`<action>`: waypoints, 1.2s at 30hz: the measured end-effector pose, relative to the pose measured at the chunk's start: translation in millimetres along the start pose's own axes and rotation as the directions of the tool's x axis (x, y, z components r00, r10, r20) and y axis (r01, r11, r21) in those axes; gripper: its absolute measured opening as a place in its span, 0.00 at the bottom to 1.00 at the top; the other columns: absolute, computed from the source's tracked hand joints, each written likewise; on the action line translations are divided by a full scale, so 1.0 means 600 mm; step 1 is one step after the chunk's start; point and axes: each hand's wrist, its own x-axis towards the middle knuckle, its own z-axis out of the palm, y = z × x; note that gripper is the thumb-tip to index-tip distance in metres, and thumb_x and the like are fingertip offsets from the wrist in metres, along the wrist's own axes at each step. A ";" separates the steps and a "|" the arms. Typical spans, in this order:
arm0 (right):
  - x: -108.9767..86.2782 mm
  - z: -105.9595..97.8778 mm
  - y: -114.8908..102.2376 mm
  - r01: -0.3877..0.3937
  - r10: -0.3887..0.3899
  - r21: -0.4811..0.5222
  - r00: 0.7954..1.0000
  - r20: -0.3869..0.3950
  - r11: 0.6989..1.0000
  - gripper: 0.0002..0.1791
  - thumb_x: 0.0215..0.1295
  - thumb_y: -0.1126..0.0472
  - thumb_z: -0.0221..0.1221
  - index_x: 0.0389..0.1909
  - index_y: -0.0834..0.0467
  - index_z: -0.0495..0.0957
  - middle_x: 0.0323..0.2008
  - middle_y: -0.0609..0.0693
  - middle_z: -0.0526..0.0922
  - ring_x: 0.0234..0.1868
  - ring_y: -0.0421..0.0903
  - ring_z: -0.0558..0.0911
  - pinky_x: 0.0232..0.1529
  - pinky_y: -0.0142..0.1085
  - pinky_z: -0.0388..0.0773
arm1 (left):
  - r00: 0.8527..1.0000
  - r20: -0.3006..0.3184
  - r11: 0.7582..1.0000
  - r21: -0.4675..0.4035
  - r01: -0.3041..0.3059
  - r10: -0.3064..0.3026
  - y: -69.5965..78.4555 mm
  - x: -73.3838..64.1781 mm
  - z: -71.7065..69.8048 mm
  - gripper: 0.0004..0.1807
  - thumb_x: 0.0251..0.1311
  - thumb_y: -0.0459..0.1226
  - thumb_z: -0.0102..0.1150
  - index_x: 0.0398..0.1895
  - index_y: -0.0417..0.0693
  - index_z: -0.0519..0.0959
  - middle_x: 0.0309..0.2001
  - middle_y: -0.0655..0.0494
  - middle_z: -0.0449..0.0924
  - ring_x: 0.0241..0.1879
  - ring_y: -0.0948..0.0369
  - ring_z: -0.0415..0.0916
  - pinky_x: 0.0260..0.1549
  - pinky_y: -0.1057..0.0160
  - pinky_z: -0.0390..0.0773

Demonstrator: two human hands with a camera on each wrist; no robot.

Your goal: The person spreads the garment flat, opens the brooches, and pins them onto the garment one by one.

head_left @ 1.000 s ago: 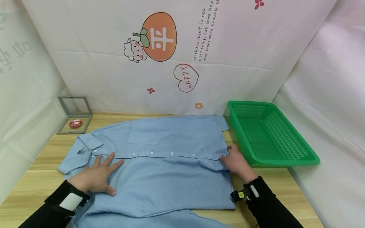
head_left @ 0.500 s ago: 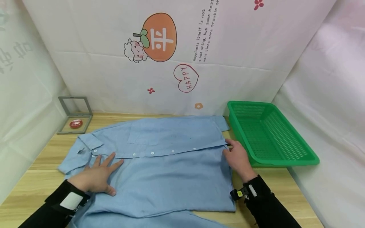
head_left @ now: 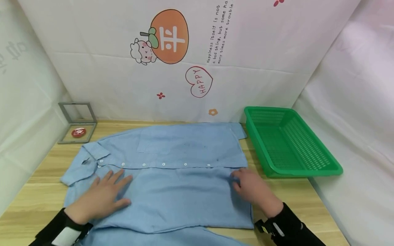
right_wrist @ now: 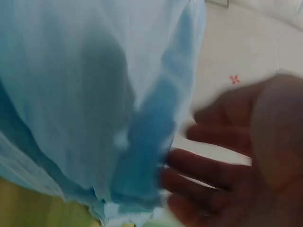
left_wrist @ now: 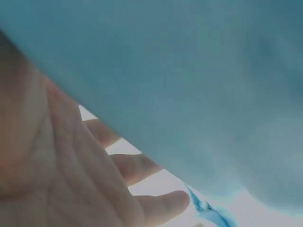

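A light blue short-sleeved button shirt (head_left: 184, 198) lies spread sideways, collar to the left and hem to the right. Its row of white buttons (head_left: 163, 164) runs across the middle. Over the chest near the collar is my left hand (head_left: 101, 196), fingers spread and straight, fingertips just below the button edge. My right hand (head_left: 255, 188) hovers close over the hem end of the front, its fingers loosely bent with nothing between them. Blue cloth (left_wrist: 180, 94) fills most of the left wrist view. In the right wrist view, relaxed fingers (right_wrist: 203, 168) appear beside the shirt's cloth.
At the back right stands a green plastic basket (head_left: 264, 150), close to the shirt's hem. A small grey-framed case (head_left: 91, 131) with its lid up holds a round red item (head_left: 78, 132) at the back left. White printed cloth (head_left: 123, 85) walls the wooden table (head_left: 27, 198).
My right hand has let go of the front edge at the hem and moved toward me and left. That edge lies straight again. The left hand has slid slightly toward me.
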 end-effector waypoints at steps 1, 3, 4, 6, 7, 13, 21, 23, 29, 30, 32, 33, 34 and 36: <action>-0.006 -0.002 -0.004 0.033 -0.033 -0.004 0.997 0.074 0.999 0.18 0.60 0.61 0.66 0.51 0.63 0.82 0.47 0.58 0.81 0.46 0.55 0.81 0.46 0.48 0.79 | 1.000 0.001 1.000 -0.016 -0.017 0.017 0.008 -0.007 0.001 0.46 0.56 0.68 0.59 0.71 0.50 0.70 0.71 0.38 0.61 0.66 0.28 0.56 0.53 0.20 0.53; -0.018 -0.007 -0.012 0.062 -0.061 0.005 0.976 0.211 0.998 0.22 0.61 0.59 0.67 0.55 0.63 0.80 0.55 0.62 0.78 0.54 0.59 0.79 0.53 0.53 0.76 | 0.998 0.041 0.997 -0.057 -0.044 0.047 0.022 -0.020 0.006 0.49 0.54 0.71 0.56 0.73 0.53 0.68 0.72 0.40 0.61 0.67 0.30 0.56 0.53 0.21 0.53; -0.024 -0.010 -0.016 0.073 -0.072 0.004 0.967 0.243 0.997 0.25 0.61 0.58 0.67 0.57 0.64 0.79 0.58 0.64 0.76 0.57 0.61 0.77 0.55 0.55 0.74 | 0.996 0.071 0.996 -0.072 -0.050 0.055 0.029 -0.026 0.007 0.51 0.51 0.73 0.56 0.73 0.55 0.68 0.73 0.42 0.60 0.68 0.31 0.55 0.54 0.21 0.52; -0.039 -0.018 -0.026 0.132 -0.127 -0.005 0.962 0.240 0.991 0.28 0.59 0.58 0.69 0.59 0.64 0.78 0.59 0.66 0.74 0.58 0.63 0.76 0.57 0.55 0.73 | 0.989 0.131 0.993 -0.101 -0.059 0.072 0.037 -0.036 0.013 0.54 0.46 0.75 0.57 0.74 0.58 0.66 0.73 0.42 0.58 0.68 0.31 0.54 0.54 0.21 0.51; -0.047 -0.021 -0.032 0.177 -0.172 -0.003 0.962 0.212 0.984 0.28 0.58 0.57 0.69 0.59 0.64 0.77 0.59 0.65 0.75 0.58 0.62 0.76 0.56 0.55 0.73 | 0.985 0.157 0.993 -0.106 -0.057 0.074 0.040 -0.039 0.015 0.55 0.44 0.75 0.58 0.75 0.59 0.66 0.74 0.43 0.58 0.68 0.31 0.54 0.54 0.21 0.51; -0.101 -0.031 -0.087 0.361 -0.394 0.159 0.864 0.314 0.919 0.34 0.63 0.41 0.65 0.69 0.45 0.70 0.64 0.51 0.72 0.60 0.52 0.75 0.52 0.50 0.77 | 0.972 0.231 0.991 -0.129 -0.019 0.049 0.038 -0.045 0.025 0.57 0.42 0.72 0.64 0.77 0.62 0.61 0.76 0.44 0.53 0.70 0.31 0.49 0.54 0.20 0.49; -0.108 0.003 -0.077 0.240 -0.328 0.236 0.812 0.483 0.942 0.52 0.55 0.20 0.53 0.78 0.37 0.53 0.78 0.55 0.49 0.74 0.62 0.54 0.60 0.63 0.64 | 0.975 0.222 0.991 -0.131 0.015 0.014 0.034 -0.029 0.025 0.49 0.52 0.67 0.62 0.77 0.61 0.62 0.77 0.47 0.51 0.72 0.33 0.45 0.54 0.19 0.48; -0.097 0.005 -0.061 0.232 -0.324 0.240 0.812 0.485 0.943 0.55 0.51 0.21 0.57 0.79 0.38 0.52 0.78 0.55 0.47 0.75 0.62 0.52 0.61 0.64 0.62 | 0.979 0.205 0.993 -0.119 0.005 0.020 0.035 -0.024 0.024 0.47 0.56 0.65 0.62 0.77 0.60 0.62 0.77 0.46 0.51 0.72 0.33 0.46 0.54 0.20 0.48; -0.055 0.006 -0.022 0.132 -0.256 0.260 0.807 0.533 0.957 0.62 0.42 0.34 0.73 0.79 0.37 0.52 0.79 0.51 0.43 0.76 0.60 0.46 0.66 0.64 0.52 | 0.990 0.125 0.994 -0.088 -0.059 0.070 0.035 0.002 0.020 0.40 0.63 0.53 0.64 0.76 0.54 0.63 0.75 0.41 0.53 0.71 0.33 0.50 0.54 0.22 0.53; -0.050 0.006 -0.018 0.123 -0.249 0.261 0.812 0.529 0.957 0.61 0.43 0.36 0.74 0.79 0.38 0.52 0.79 0.52 0.44 0.76 0.60 0.47 0.66 0.64 0.52 | 0.991 0.113 0.995 -0.080 -0.064 0.073 0.035 0.004 0.018 0.40 0.63 0.51 0.64 0.76 0.53 0.63 0.75 0.40 0.54 0.70 0.33 0.51 0.54 0.22 0.54; -0.045 0.005 -0.010 0.134 -0.247 0.251 0.830 0.499 0.959 0.58 0.47 0.36 0.73 0.78 0.42 0.55 0.78 0.53 0.48 0.75 0.59 0.51 0.66 0.63 0.54 | 0.995 0.079 0.997 -0.047 -0.065 0.068 0.037 0.002 0.016 0.39 0.62 0.50 0.66 0.75 0.52 0.65 0.74 0.39 0.56 0.70 0.33 0.53 0.54 0.24 0.57; -0.044 0.004 -0.007 0.143 -0.249 0.247 0.844 0.475 0.958 0.55 0.50 0.36 0.71 0.78 0.45 0.58 0.77 0.54 0.50 0.74 0.60 0.54 0.65 0.63 0.56 | 0.996 0.056 0.998 -0.028 -0.062 0.063 0.038 -0.002 0.015 0.39 0.60 0.49 0.68 0.74 0.51 0.67 0.73 0.39 0.58 0.69 0.33 0.55 0.54 0.25 0.59; -0.043 0.003 -0.005 0.154 -0.250 0.241 0.860 0.444 0.958 0.51 0.54 0.36 0.69 0.76 0.48 0.61 0.76 0.56 0.54 0.73 0.59 0.57 0.65 0.62 0.59 | 0.998 0.028 0.998 -0.003 -0.060 0.060 0.039 -0.007 0.014 0.39 0.58 0.49 0.70 0.72 0.50 0.69 0.71 0.39 0.61 0.67 0.34 0.58 0.53 0.26 0.61; -0.043 0.002 -0.001 0.187 -0.256 0.212 0.893 0.369 0.959 0.41 0.61 0.38 0.66 0.71 0.53 0.68 0.72 0.58 0.63 0.69 0.59 0.65 0.62 0.59 0.65 | 0.998 -0.031 0.997 0.057 -0.057 0.059 0.040 -0.022 0.013 0.36 0.54 0.48 0.74 0.66 0.49 0.74 0.64 0.40 0.69 0.61 0.37 0.67 0.49 0.30 0.68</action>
